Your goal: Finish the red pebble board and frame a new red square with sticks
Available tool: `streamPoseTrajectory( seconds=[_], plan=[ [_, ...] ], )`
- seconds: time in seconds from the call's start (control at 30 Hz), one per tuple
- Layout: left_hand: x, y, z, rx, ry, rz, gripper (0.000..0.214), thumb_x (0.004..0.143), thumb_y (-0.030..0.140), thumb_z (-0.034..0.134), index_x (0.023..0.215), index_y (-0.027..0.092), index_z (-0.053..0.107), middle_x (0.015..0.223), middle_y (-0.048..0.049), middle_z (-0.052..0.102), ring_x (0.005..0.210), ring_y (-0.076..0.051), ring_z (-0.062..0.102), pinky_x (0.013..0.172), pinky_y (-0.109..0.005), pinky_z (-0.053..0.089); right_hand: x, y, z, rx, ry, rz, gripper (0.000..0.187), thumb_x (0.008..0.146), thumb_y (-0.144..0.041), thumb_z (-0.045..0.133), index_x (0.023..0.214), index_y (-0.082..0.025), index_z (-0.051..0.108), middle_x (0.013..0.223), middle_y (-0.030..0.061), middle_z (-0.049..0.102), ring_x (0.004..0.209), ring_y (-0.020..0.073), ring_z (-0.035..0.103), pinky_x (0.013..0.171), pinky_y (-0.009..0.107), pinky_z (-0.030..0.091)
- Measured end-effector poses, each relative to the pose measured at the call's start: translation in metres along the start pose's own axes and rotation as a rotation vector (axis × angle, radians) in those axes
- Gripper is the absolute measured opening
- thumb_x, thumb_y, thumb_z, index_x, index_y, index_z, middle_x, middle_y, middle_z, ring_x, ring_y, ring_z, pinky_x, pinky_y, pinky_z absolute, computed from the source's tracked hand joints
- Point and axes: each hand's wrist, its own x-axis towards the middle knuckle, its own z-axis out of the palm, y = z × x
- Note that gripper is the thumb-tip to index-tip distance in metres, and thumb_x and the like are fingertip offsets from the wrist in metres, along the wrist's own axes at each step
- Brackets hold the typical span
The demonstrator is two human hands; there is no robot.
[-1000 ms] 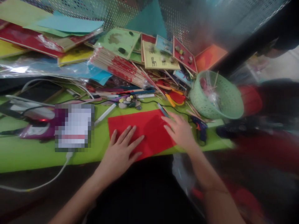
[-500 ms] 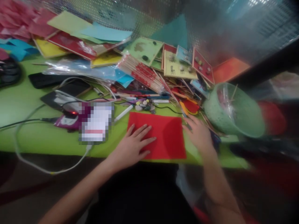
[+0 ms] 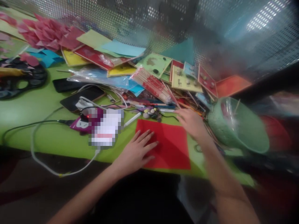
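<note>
A red sheet of paper (image 3: 170, 143) lies flat near the front edge of the green table (image 3: 35, 137). My left hand (image 3: 135, 152) rests flat on the sheet's left part, fingers spread. My right hand (image 3: 191, 123) reaches past the sheet's far right corner toward a clutter of sticks, pens and tools; its fingers are stretched forward and blurred. A small heap of painted pebbles (image 3: 151, 113) lies just beyond the sheet's far edge.
A mint green basket (image 3: 240, 127) stands at the right. Behind lie a bundle of sticks (image 3: 151, 84), small picture cards (image 3: 184, 81), coloured paper and plastic sleeves. Phones (image 3: 81, 93), cables (image 3: 42, 124) and a paint palette (image 3: 21, 79) sit at the left. A perforated metal wall backs the table.
The view has swung left and up, showing more of the table's left side. My right hand moved off the red sheet, forward toward the clutter behind it. My left hand stayed on the sheet.
</note>
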Motion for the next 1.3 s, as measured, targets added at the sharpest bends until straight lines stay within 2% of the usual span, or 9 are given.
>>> streamPoseTrajectory(
  seconds=[0.23, 0.47, 0.57, 0.7, 0.87, 0.97, 1.03, 1.13, 1.3],
  plan=[
    [0.001, -0.003, 0.001, 0.02, -0.002, 0.016, 0.053, 0.097, 0.045, 0.058, 0.147, 0.03, 0.053, 0.163, -0.0087, 0.039, 0.154, -0.03, 0.03, 0.126, -0.055, 0.027, 0.065, -0.008, 0.032, -0.1, -0.021, -0.077, 0.032, 0.094, -0.011, 0.053, 0.119, -0.02, 0.072, 0.112, 0.0106, 0.07, 0.11, 0.0269, 0.061, 0.095, 0.039, 0.049],
    [-0.001, -0.006, 0.003, -0.004, 0.057, 0.031, 0.049, 0.096, 0.038, 0.061, 0.143, 0.027, 0.056, 0.16, -0.0092, 0.043, 0.151, -0.031, 0.036, 0.123, -0.055, 0.032, 0.08, -0.013, 0.044, -0.206, 0.023, -0.064, 0.014, 0.093, -0.017, 0.059, 0.1, -0.016, 0.071, 0.11, 0.015, 0.068, 0.11, 0.0308, 0.058, 0.092, 0.042, 0.046],
    [0.0, -0.009, 0.002, -0.034, 0.129, 0.045, 0.047, 0.098, 0.033, 0.057, 0.144, 0.027, 0.055, 0.158, -0.009, 0.047, 0.149, -0.029, 0.04, 0.121, -0.055, 0.037, 0.072, -0.008, 0.031, -0.108, 0.048, -0.033, 0.01, 0.093, -0.017, 0.06, 0.094, -0.018, 0.069, 0.102, 0.0123, 0.07, 0.1, 0.028, 0.062, 0.087, 0.039, 0.046],
    [0.009, -0.008, -0.014, -0.046, 0.287, 0.015, 0.047, 0.1, 0.029, 0.052, 0.146, 0.025, 0.052, 0.157, -0.0101, 0.048, 0.151, -0.028, 0.037, 0.121, -0.053, 0.036, 0.046, -0.002, 0.0, 0.25, 0.086, 0.092, 0.005, 0.092, -0.022, 0.064, 0.093, -0.02, 0.069, 0.087, 0.0039, 0.071, 0.08, 0.0202, 0.063, 0.077, 0.032, 0.046],
    [0.031, -0.002, -0.043, -0.023, 0.464, -0.076, 0.06, 0.099, 0.03, 0.051, 0.157, 0.025, 0.034, 0.163, -0.0109, 0.039, 0.155, -0.029, 0.028, 0.125, -0.053, 0.026, -0.003, -0.002, -0.034, 0.702, 0.118, 0.133, 0.012, 0.09, -0.033, 0.068, 0.093, -0.021, 0.07, 0.091, 0.002, 0.071, 0.083, 0.0175, 0.064, 0.078, 0.031, 0.05],
    [0.046, 0.002, -0.049, -0.027, 0.373, -0.128, 0.048, 0.1, 0.035, 0.048, 0.146, 0.021, 0.049, 0.144, -0.0133, 0.06, 0.137, -0.032, 0.052, 0.116, -0.052, 0.036, -0.029, -0.006, -0.042, 0.83, 0.099, 0.152, 0.014, 0.086, -0.035, 0.074, 0.09, -0.021, 0.072, 0.087, 0.0015, 0.07, 0.082, 0.0168, 0.064, 0.079, 0.031, 0.051],
    [0.052, 0.006, -0.046, -0.079, 0.228, -0.16, 0.034, 0.102, 0.038, 0.044, 0.116, 0.018, 0.067, 0.108, -0.0104, 0.074, 0.104, -0.027, 0.068, 0.094, -0.041, 0.049, -0.04, -0.009, -0.04, 0.942, 0.138, 0.203, 0.017, 0.083, -0.035, 0.078, 0.091, -0.022, 0.072, 0.084, 0.0005, 0.069, 0.079, 0.0157, 0.064, 0.077, 0.031, 0.052],
    [0.057, 0.016, -0.038, -0.238, 0.088, -0.208, 0.04, 0.102, 0.041, 0.04, 0.079, 0.019, 0.062, 0.07, -0.0022, 0.063, 0.066, -0.018, 0.06, 0.063, -0.029, 0.04, -0.05, -0.013, -0.03, 1.226, 0.269, 0.331, 0.025, 0.081, -0.039, 0.08, 0.099, -0.024, 0.071, 0.08, -0.0014, 0.068, 0.073, 0.0139, 0.065, 0.071, 0.029, 0.053],
    [0.057, 0.032, -0.024, -0.513, 0.111, -0.285, 0.041, 0.1, 0.047, 0.042, 0.079, 0.019, 0.062, 0.064, 0.0021, 0.056, 0.061, -0.014, 0.053, 0.06, -0.026, 0.034, -0.053, -0.028, -0.01, 1.469, 0.424, 0.453, 0.031, 0.077, -0.051, 0.08, 0.077, -0.022, 0.067, 0.068, -0.0023, 0.065, 0.06, 0.0114, 0.06, 0.061, 0.026, 0.052]
  ],
)
